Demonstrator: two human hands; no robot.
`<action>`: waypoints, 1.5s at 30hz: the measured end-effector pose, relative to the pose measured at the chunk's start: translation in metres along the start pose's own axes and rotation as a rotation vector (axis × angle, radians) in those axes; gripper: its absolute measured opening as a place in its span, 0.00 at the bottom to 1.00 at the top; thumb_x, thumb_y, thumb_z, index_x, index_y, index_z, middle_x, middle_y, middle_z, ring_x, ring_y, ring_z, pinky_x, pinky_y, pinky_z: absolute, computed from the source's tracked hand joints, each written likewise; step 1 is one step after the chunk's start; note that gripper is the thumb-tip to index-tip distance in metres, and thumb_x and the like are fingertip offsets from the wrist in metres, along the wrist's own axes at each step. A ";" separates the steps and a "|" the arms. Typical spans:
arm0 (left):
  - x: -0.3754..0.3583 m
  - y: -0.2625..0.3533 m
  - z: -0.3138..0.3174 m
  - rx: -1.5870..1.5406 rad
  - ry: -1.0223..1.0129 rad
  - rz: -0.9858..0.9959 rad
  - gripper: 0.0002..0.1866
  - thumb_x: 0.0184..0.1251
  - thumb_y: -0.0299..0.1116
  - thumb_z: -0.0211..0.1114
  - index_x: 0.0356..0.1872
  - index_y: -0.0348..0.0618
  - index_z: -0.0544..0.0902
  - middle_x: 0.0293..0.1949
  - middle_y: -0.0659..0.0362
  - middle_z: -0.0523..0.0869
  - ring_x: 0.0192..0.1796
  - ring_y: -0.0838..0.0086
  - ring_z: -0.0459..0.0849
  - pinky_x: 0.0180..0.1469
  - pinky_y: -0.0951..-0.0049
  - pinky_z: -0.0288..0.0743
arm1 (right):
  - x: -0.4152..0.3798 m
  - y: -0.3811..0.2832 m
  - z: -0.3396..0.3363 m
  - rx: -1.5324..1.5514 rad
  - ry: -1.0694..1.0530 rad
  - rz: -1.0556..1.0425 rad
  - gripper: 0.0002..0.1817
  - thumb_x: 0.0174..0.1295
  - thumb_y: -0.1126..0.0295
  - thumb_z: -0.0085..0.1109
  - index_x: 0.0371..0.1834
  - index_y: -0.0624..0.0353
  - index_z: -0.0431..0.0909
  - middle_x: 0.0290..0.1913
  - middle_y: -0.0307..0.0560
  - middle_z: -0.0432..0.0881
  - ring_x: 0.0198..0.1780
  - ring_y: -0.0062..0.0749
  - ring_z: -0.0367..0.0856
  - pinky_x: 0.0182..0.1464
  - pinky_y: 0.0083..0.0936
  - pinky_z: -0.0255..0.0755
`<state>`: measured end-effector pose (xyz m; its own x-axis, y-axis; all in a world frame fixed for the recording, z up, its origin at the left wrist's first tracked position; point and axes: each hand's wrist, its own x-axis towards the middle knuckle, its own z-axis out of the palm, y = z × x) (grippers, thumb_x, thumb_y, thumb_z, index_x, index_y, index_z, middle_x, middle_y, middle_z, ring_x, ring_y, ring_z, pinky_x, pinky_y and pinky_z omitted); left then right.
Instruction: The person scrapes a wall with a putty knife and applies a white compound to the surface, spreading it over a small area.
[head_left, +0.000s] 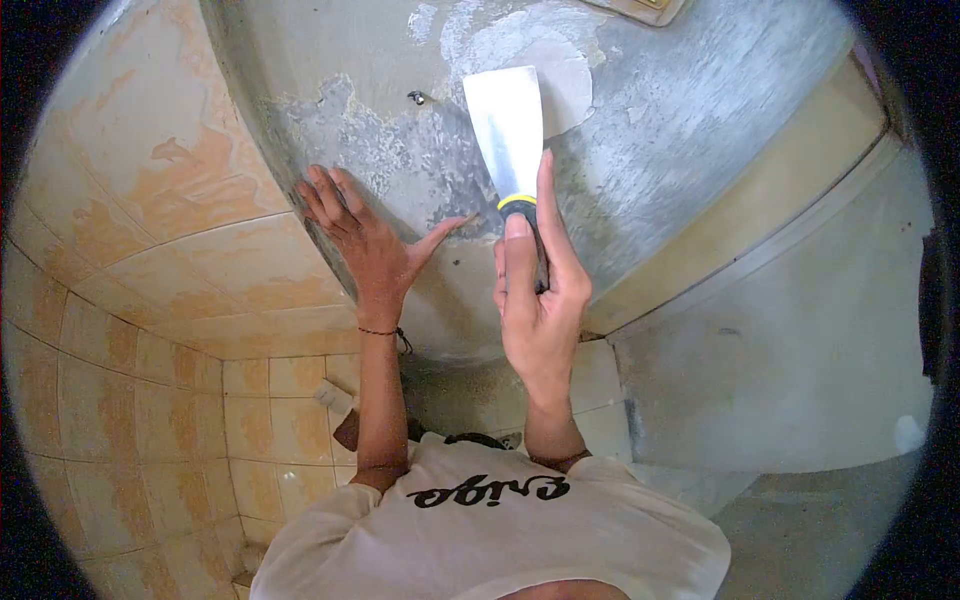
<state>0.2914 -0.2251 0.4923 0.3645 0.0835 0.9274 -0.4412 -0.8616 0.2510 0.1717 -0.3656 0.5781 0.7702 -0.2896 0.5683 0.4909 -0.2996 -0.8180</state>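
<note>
My right hand (543, 310) grips a putty knife (508, 130) by its dark handle, which has a yellow band below the wide metal blade. The thumb lies along the handle, and the index finger reaches up beside the blade. The blade overlaps a smooth, light grey filler patch (570, 95) on the worn grey wall (690, 120). Flat against that wall, near its left edge, rests my left hand (375, 235), thumb spread out and nothing in it. A dark string bracelet (380, 331) circles the left wrist.
A small metal fitting (417, 98) sticks out of the wall above my left hand. Orange-and-cream tiles (170, 200) cover the left side. To the right run a yellowish trim strip (760, 180) and a grey panel (770, 350). A tan object (650, 8) shows at the top edge.
</note>
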 end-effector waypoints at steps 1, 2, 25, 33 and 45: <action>0.001 0.000 -0.001 0.016 -0.005 0.008 0.82 0.35 0.72 0.80 0.82 0.32 0.39 0.82 0.38 0.39 0.82 0.36 0.39 0.80 0.34 0.40 | 0.000 -0.001 0.001 -0.010 0.001 -0.004 0.27 0.78 0.71 0.50 0.79 0.59 0.64 0.42 0.43 0.73 0.39 0.20 0.68 0.35 0.19 0.63; 0.003 -0.001 -0.002 0.033 -0.011 0.020 0.83 0.34 0.72 0.81 0.82 0.33 0.37 0.82 0.37 0.37 0.82 0.35 0.39 0.80 0.35 0.40 | -0.001 -0.003 0.003 -0.016 0.006 -0.009 0.27 0.78 0.71 0.50 0.78 0.61 0.64 0.48 0.47 0.74 0.44 0.23 0.71 0.39 0.22 0.65; 0.018 0.008 -0.007 -0.088 -0.040 -0.010 0.79 0.39 0.72 0.79 0.82 0.34 0.39 0.83 0.41 0.39 0.83 0.37 0.34 0.78 0.30 0.37 | 0.001 -0.001 0.000 -0.023 0.011 -0.022 0.26 0.77 0.72 0.52 0.76 0.67 0.66 0.68 0.65 0.78 0.64 0.38 0.82 0.59 0.32 0.75; 0.047 0.022 -0.007 -0.058 -0.014 0.024 0.77 0.41 0.75 0.75 0.82 0.35 0.42 0.84 0.42 0.42 0.84 0.41 0.33 0.79 0.33 0.29 | -0.002 -0.009 -0.002 -0.061 -0.026 0.017 0.27 0.78 0.71 0.50 0.78 0.65 0.64 0.64 0.66 0.81 0.55 0.37 0.87 0.51 0.31 0.78; 0.045 0.018 0.000 -0.071 0.016 0.041 0.77 0.41 0.77 0.73 0.82 0.37 0.44 0.84 0.43 0.43 0.84 0.43 0.34 0.79 0.34 0.29 | 0.004 -0.003 0.008 -0.076 0.029 -0.060 0.28 0.79 0.69 0.50 0.81 0.55 0.62 0.23 0.30 0.70 0.22 0.10 0.61 0.21 0.14 0.55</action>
<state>0.2999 -0.2366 0.5383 0.3317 0.0573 0.9416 -0.5127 -0.8269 0.2309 0.1760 -0.3586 0.5820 0.7276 -0.2951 0.6193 0.5025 -0.3852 -0.7740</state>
